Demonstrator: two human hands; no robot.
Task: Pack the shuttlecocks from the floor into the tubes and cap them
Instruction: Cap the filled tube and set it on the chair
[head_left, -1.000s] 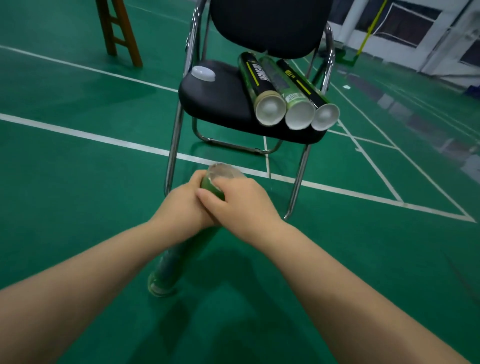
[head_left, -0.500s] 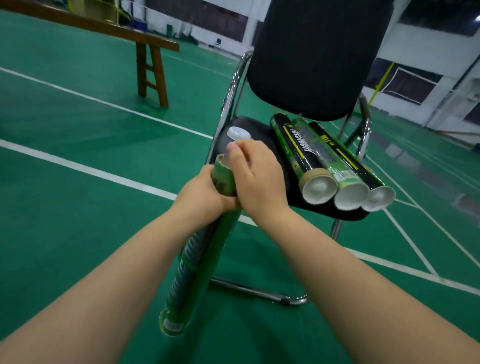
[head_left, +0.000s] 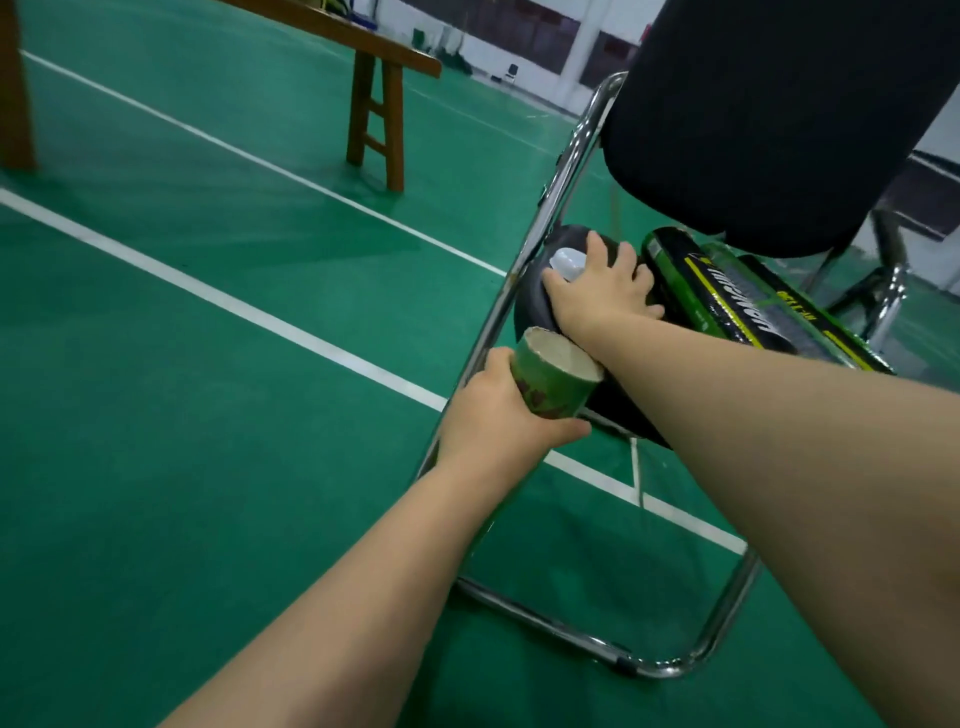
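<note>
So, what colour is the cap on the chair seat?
White. The head view shows the cap best, at the right hand.

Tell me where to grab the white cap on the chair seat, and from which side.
Pinch the white cap across its rim, thumb against fingers, coming from above. It is a low round disc lying flat on the chair seat, so only rim and top show. Tubes lie close on its right, the metal frame on its left.
</note>
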